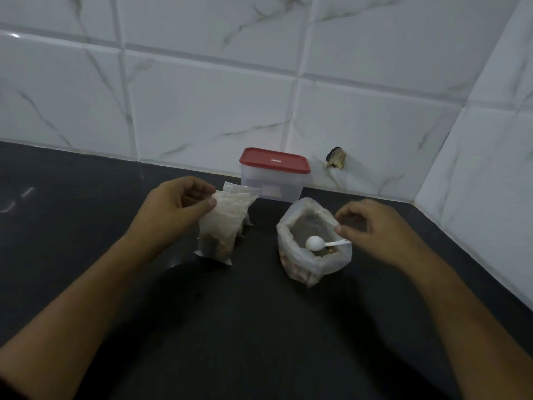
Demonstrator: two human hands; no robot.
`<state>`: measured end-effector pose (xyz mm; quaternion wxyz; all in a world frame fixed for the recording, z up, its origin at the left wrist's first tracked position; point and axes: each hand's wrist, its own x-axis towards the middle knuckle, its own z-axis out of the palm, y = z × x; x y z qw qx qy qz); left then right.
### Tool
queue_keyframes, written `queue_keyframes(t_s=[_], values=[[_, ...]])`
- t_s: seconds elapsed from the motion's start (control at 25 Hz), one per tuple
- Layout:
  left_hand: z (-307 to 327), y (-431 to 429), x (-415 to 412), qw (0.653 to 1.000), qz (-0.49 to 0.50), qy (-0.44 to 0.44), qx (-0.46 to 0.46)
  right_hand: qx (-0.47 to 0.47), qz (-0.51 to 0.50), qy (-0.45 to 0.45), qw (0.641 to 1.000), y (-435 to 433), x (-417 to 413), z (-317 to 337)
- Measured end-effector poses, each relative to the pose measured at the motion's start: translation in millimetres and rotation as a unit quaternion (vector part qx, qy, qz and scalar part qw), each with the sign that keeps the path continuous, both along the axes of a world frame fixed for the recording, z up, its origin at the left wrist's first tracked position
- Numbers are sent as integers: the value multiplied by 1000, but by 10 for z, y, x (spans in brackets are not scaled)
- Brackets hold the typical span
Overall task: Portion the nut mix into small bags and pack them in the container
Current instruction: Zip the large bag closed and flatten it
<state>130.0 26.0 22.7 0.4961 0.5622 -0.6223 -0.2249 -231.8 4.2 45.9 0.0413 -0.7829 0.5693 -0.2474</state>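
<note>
Two hands [173, 210] [377, 229]; left pinches one small bag [222, 226]; one spoon [314, 243].

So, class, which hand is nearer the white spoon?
Right. The right hand is just beside the handle end of the white spoon; the left hand grips a small bag further left.

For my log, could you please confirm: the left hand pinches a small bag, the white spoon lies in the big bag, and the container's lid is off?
Not quite: the head view shows the red lid closed on the container. The left hand does pinch a small bag, and the white spoon lies in the big bag.
</note>
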Motion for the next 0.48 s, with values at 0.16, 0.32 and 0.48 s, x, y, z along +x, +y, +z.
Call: queue_keyframes(t_s=[0.16,0.32,0.48], values=[[66,177,-335,979,36,-101,-174,72,-12,90,993,-15,-132,-86],[83,335,-739,973,-95,-69,-201,25,2,16,1000,7,-123,-7],[-94,126,-1150,976,-201,67,-54,33,14,70,997,25,-47,-62]])
